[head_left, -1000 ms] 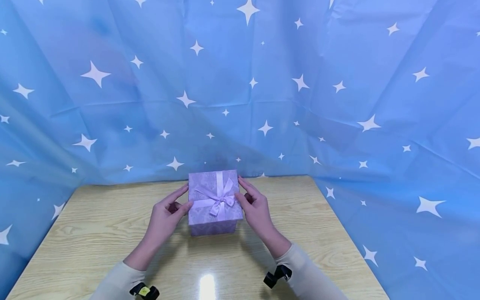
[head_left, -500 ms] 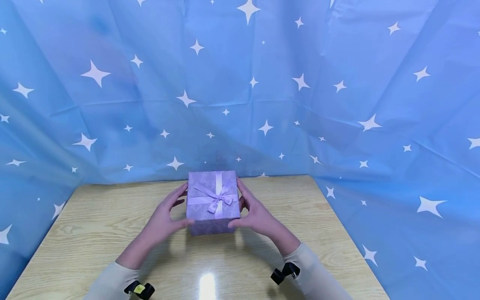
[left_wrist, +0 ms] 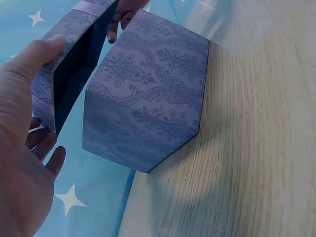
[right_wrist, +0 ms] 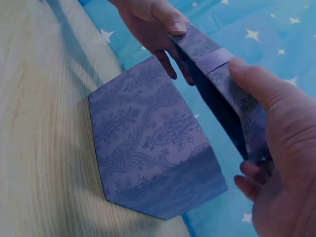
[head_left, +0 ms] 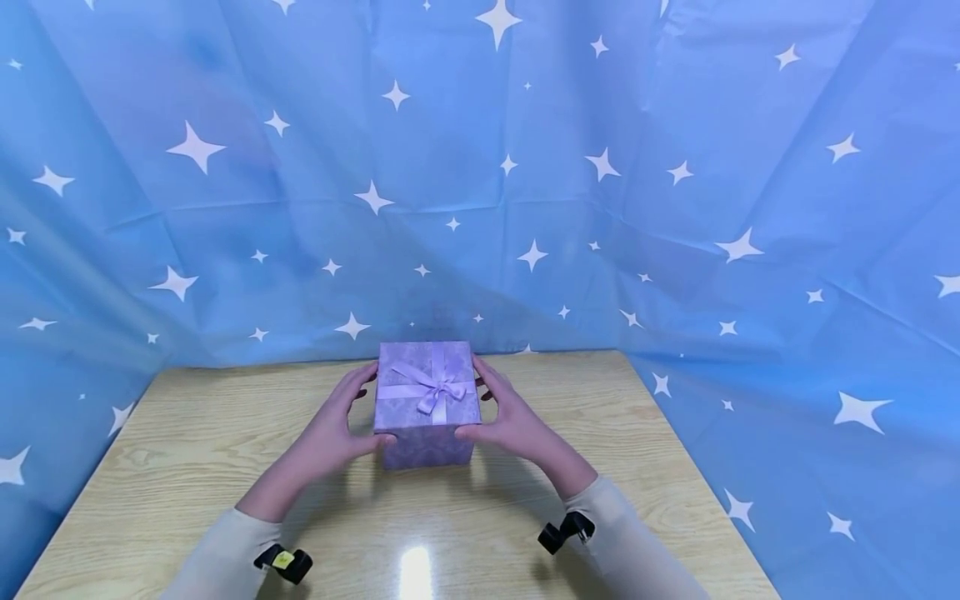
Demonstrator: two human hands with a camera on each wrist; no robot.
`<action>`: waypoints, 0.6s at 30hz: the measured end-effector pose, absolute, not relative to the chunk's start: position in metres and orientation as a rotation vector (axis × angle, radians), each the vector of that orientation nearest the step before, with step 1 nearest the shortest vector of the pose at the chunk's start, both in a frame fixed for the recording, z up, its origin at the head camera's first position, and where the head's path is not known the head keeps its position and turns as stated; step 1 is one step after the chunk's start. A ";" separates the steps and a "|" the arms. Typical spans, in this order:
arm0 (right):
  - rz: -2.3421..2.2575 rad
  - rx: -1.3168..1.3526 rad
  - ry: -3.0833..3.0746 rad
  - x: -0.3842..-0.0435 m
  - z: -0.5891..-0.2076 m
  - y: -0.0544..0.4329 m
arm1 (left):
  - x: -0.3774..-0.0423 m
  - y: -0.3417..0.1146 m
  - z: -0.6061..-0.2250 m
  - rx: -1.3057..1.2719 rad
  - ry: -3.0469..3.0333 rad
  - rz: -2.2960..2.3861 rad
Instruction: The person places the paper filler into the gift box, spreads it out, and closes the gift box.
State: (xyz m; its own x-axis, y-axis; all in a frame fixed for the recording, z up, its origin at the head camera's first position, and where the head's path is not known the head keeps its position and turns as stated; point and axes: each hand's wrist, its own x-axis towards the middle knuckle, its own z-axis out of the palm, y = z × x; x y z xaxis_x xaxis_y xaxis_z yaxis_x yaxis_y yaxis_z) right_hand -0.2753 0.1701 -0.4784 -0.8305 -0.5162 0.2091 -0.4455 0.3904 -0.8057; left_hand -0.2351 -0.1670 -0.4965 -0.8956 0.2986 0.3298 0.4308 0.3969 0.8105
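A purple patterned gift-box lid (head_left: pixel 405 412), tied with a lilac ribbon and bow (head_left: pixel 438 392), is raised off its box base (head_left: pixel 427 450). My left hand (head_left: pixel 335 433) grips the lid's left side, thumb on the front rim and fingers along the side. On the opposite side my right hand (head_left: pixel 517 423) holds it the same way. Both wrist views show a gap between the lid (left_wrist: pixel 71 42) with its dark inside and the base (left_wrist: pixel 148 94). The base stands upright on the table; its inside is hidden.
The wood-grain table (head_left: pixel 210 442) extends to both sides of the box and in front of it. A blue cloth (head_left: pixel 450 167) with white stars hangs behind the table and around its sides. Black wrist cameras (head_left: pixel 288 564) sit on both sleeves.
Both thumbs have slid from the lid's top down to its front rim. The lid has then come up off the base, which stays in place.
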 end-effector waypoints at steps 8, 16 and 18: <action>-1.375 -0.824 2.530 -0.282 -0.484 0.173 | -0.243 -0.165 -0.506 -0.651 -2.544 -1.539; -1.346 -0.837 2.531 -0.289 -0.494 0.173 | -0.245 -0.164 -0.513 -0.646 -2.564 -1.549; -1.339 -0.848 2.538 -0.289 -0.495 0.174 | -0.246 -0.164 -0.515 -0.647 -2.566 -1.548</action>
